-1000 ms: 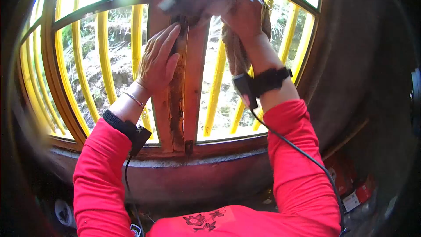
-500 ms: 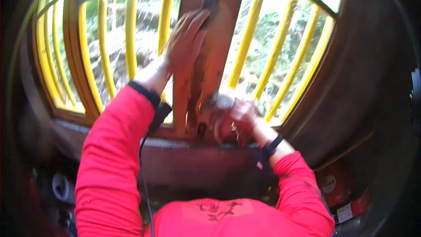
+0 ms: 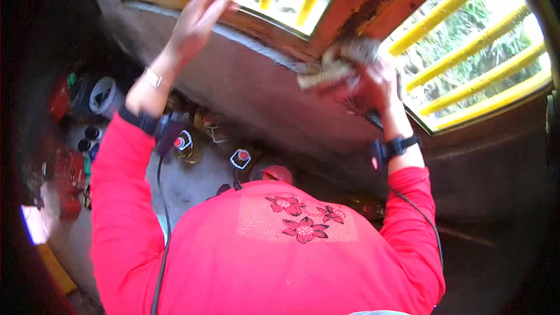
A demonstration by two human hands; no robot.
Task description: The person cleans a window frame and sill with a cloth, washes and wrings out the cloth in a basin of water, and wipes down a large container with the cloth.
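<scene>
My right hand [image 3: 382, 81] is closed around a crumpled cloth [image 3: 335, 73], pale and reddish and blurred by motion. The cloth is at the lower corner of the wooden window frame [image 3: 326, 44], by the sill; whether it touches the wood I cannot tell. Up to the left, my left hand [image 3: 198, 20] is raised in front of the window's lower rail, fingers stretched out and nothing visible in them. Yellow bars [image 3: 455, 9] stand behind the glass on both sides of the frame's thick middle post [image 3: 379, 0].
Below the window runs a brown wall [image 3: 251, 76]. On the floor to the left stand bottles with red caps [image 3: 184, 143], a white bucket [image 3: 105, 96] and red items [image 3: 70, 175]. Black cables [image 3: 160, 227] hang from both wrist straps.
The view has swung down and tilted. My left hand has left the middle post and moved left. My right hand still has the cloth, now at the frame's lower corner.
</scene>
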